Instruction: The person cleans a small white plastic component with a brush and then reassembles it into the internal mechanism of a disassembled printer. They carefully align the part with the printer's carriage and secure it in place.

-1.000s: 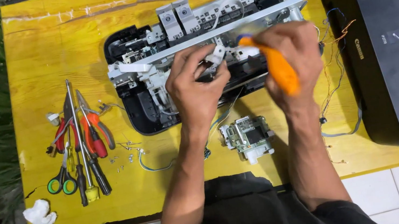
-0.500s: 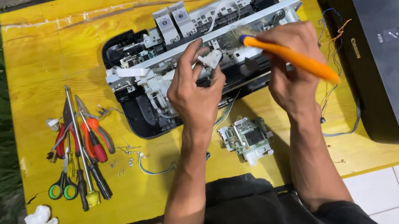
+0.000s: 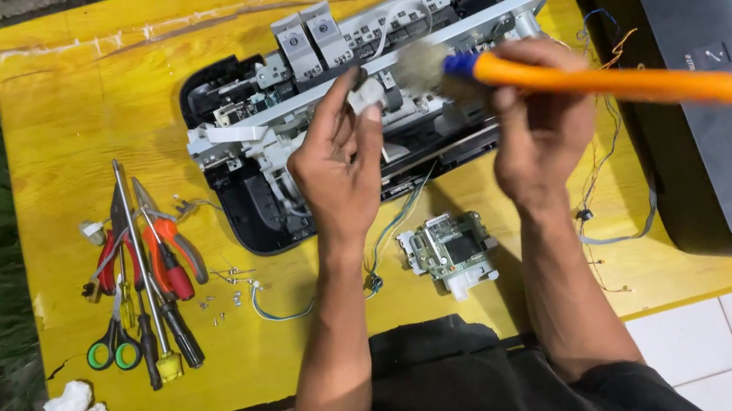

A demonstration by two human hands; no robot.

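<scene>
The right hand [image 3: 538, 130] is closed around the blue ferrule and upper shaft of a paintbrush with a long orange plastic handle [image 3: 635, 83], its pale bristle tuft pointing left onto the works beneath. The handle runs away to the right, out over the big black plastic casing [image 3: 714, 74] that stands beyond that hand's outer side. Just to the left, the left hand [image 3: 339, 165] has its fingertips drawn together on a small white plastic part [image 3: 367, 95] of the mechanism, pinching or steadying it right beside the bristles.

Both hands rest over the opened printer chassis [image 3: 291, 118], a black base carrying a grey-and-white metal and plastic frame, lying on the yellow wooden table [image 3: 95, 93]. The step in hand looks like brushing dust from the mechanism around that white part while it is held still. The next stroke would call for light pressure and short sweeps, so that the bristles stay clear of the thin loose wires trailing near the right wrist.

Nearer the body, between the forearms, lies a small green circuit board [image 3: 449, 251]. Well off to the left of the left hand lies a row of hand tools [image 3: 143, 275]: red-handled pliers, screwdrivers and green-ringed scissors, with a crumpled white tissue [image 3: 76, 409] below them.
</scene>
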